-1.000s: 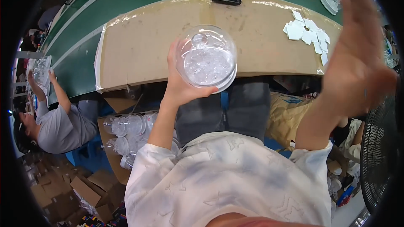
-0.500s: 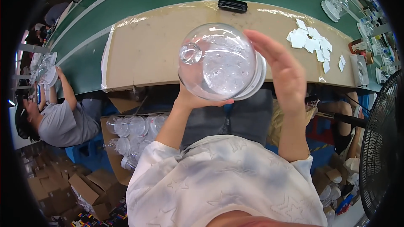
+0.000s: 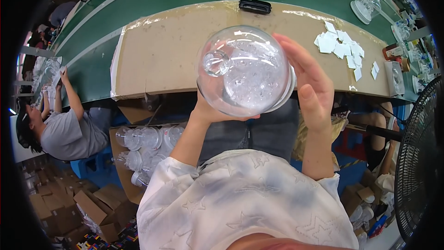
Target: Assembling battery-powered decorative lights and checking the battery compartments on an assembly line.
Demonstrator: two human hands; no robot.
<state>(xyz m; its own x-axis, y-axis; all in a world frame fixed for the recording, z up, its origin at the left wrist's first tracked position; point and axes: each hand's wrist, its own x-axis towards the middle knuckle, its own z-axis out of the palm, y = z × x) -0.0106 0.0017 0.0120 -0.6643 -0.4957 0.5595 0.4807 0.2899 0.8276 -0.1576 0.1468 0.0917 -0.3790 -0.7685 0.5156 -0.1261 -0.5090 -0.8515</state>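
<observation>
A clear, see-through dome [image 3: 245, 71] with a small round knob hangs tilted in front of me, above the near edge of the table. A white ring-shaped base [image 3: 289, 90] shows at its right side. My left hand [image 3: 212, 109] is wrapped round the dome from below and behind, and most of its fingers show only blurrily through the clear wall. Beside the base, my right hand [image 3: 312, 76] has its fingers stretched out and its thumb apart. Its fingertips come up to the dome's upper right edge; whether they touch it I cannot tell.
Cardboard [image 3: 159, 51] covers the table, with white square cards [image 3: 340, 44] at right and a black case [image 3: 255, 6] at the far edge. A box of clear domes [image 3: 148, 141] stands by my left side. A black fan [image 3: 418, 162] is at right; a co-worker [image 3: 76, 129] sits at left.
The dome has shifted slightly right and tilted, its knob moving toward the middle. My right hand has turned so that its thumb shows. At left, the co-worker's arms have moved.
</observation>
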